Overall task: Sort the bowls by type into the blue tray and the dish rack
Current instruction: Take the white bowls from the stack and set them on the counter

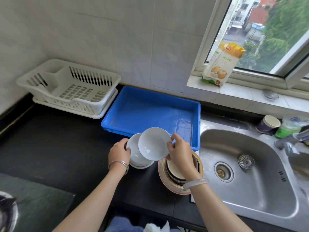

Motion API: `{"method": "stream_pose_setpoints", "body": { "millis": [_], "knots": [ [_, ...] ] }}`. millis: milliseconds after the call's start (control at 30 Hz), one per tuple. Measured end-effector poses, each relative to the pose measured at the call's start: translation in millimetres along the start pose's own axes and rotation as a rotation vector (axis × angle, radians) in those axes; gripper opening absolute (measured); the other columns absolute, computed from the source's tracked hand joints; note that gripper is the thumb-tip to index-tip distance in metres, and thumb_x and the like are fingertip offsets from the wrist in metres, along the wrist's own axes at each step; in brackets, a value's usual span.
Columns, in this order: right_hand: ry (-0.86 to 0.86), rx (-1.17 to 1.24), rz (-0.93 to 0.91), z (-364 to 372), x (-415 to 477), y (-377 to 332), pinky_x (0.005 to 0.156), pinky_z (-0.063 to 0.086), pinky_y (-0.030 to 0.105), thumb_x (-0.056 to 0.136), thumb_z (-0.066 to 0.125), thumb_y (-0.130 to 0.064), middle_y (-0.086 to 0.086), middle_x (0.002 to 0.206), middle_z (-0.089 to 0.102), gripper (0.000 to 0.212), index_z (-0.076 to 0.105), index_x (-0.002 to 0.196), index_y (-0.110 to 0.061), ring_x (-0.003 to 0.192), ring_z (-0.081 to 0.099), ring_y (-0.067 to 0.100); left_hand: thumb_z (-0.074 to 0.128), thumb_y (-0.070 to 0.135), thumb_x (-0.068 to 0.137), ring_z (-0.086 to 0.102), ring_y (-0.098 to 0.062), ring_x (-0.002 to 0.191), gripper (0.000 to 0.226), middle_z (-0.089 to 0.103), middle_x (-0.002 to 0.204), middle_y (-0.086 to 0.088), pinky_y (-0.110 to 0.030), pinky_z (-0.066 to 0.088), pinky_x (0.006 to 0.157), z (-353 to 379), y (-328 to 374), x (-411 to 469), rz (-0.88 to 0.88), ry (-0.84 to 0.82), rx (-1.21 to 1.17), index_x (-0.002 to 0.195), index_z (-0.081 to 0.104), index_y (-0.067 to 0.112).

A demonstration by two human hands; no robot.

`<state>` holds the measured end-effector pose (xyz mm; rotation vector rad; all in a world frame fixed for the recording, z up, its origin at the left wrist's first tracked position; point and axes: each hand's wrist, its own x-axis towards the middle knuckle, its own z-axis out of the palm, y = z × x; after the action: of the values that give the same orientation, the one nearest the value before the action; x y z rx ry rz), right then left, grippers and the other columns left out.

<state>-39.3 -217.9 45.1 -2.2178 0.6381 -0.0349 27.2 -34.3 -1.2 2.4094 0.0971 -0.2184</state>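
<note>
The right hand (179,150) covers the far side of the stack of coloured bowls (177,176), so their number cannot be counted. The lifted white bowl (153,144) hides part of the white bowls (136,154) behind it; how many sit nested there is unclear. The tap (299,138) is cut off by the right edge and blurred. The print on the flour bag (220,64) is too small to read. A dark object (6,213) at the lower left corner is cropped and unidentifiable.
</note>
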Motion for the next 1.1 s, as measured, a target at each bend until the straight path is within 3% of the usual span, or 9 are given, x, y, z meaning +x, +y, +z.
{"method": "stream_pose_setpoints", "body": {
  "millis": [133,333,400,500,600,667,867,1000,1100],
  "knots": [
    [-0.007,0.024,0.007,-3.5,-1.4,8.9,0.045,0.044,0.018,0.094,0.047,-0.015,0.011,0.079,0.068,0.005,0.050,0.090,-0.017,0.053,0.068,0.020,0.050,0.010,0.087,0.060,-0.021,0.079,0.021,0.066,0.090,-0.003,-0.032,0.049,0.064,-1.7,5.7,-3.0,-0.008,0.031,-0.015,0.101,0.061,0.020],
    [0.009,0.032,-0.013,-12.9,1.0,9.4,0.036,0.035,0.007,0.093,0.047,-0.015,0.011,0.072,0.067,0.006,0.049,0.087,-0.017,0.041,0.061,0.008,0.057,0.005,0.083,0.062,-0.021,0.083,0.022,0.064,0.089,0.000,-0.038,0.057,0.075,-12.5,9.9,-1.2,-0.091,0.018,-0.149,0.101,0.064,0.015],
    [0.020,0.072,-0.019,-15.0,2.9,4.1,0.037,0.036,0.007,0.093,0.048,-0.014,0.008,0.066,0.065,0.008,0.048,0.085,-0.017,0.039,0.061,0.008,0.059,0.003,0.082,0.060,-0.021,0.083,0.024,0.061,0.087,0.001,-0.037,0.058,0.069,-18.2,8.8,2.3,-0.143,-0.004,-0.233,0.103,0.064,0.014],
    [0.028,0.145,-0.032,-16.5,7.4,-10.3,0.044,0.046,0.015,0.092,0.050,-0.013,0.009,0.061,0.065,0.008,0.049,0.085,-0.016,0.040,0.062,0.013,0.060,0.002,0.082,0.058,-0.017,0.076,0.023,0.060,0.086,0.001,-0.024,0.052,0.049,-33.4,5.9,10.6,-0.171,-0.005,-0.346,0.100,0.063,0.016],
    [0.004,0.203,-0.056,-14.9,14.4,-32.5,0.052,0.057,0.031,0.091,0.051,-0.012,0.008,0.060,0.066,0.004,0.050,0.087,-0.013,0.046,0.066,0.021,0.061,0.003,0.080,0.057,-0.011,0.069,0.022,0.059,0.077,0.006,-0.021,0.049,0.044,-57.5,-1.2,19.3,-0.163,0.029,-0.377,0.091,0.061,0.022],
    [-0.022,0.220,-0.084,-9.2,20.8,-49.7,0.056,0.058,0.034,0.091,0.051,-0.011,0.006,0.057,0.067,0.003,0.050,0.088,-0.012,0.047,0.067,0.022,0.060,0.002,0.080,0.059,-0.014,0.072,0.023,0.059,0.076,0.007,-0.021,0.050,0.043,-75.7,-11.8,25.2,-0.186,0.058,-0.414,0.088,0.061,0.023],
    [-0.151,0.208,-0.134,43.0,45.8,-103.6,0.060,0.059,0.035,0.091,0.050,-0.012,0.003,0.054,0.065,0.003,0.051,0.088,-0.012,0.044,0.065,0.015,0.061,0.001,0.080,0.059,-0.020,0.074,0.023,0.059,0.076,0.005,-0.025,0.051,0.047,-130.0,-63.3,46.7,-0.314,0.189,-0.484,0.087,0.060,0.022],
    [-0.262,0.160,-0.147,99.9,64.0,-140.9,0.047,0.055,0.021,0.092,0.051,-0.014,0.009,0.066,0.067,0.004,0.051,0.089,-0.016,0.043,0.063,0.010,0.061,0.001,0.079,0.061,-0.020,0.072,0.023,0.062,0.083,0.000,-0.022,0.051,0.048,-162.4,-111.5,62.9,-0.416,0.281,-0.539,0.089,0.061,0.021],
    [-0.341,0.159,-0.160,148.2,75.8,-167.2,0.046,0.054,0.021,0.091,0.051,-0.012,0.013,0.074,0.067,0.003,0.052,0.090,-0.014,0.043,0.062,0.010,0.062,0.001,0.079,0.059,-0.013,0.066,0.022,0.061,0.082,0.001,-0.019,0.049,0.045,-180.3,-147.5,75.1,-0.488,0.349,-0.572,0.088,0.060,0.021]
  ]
}}
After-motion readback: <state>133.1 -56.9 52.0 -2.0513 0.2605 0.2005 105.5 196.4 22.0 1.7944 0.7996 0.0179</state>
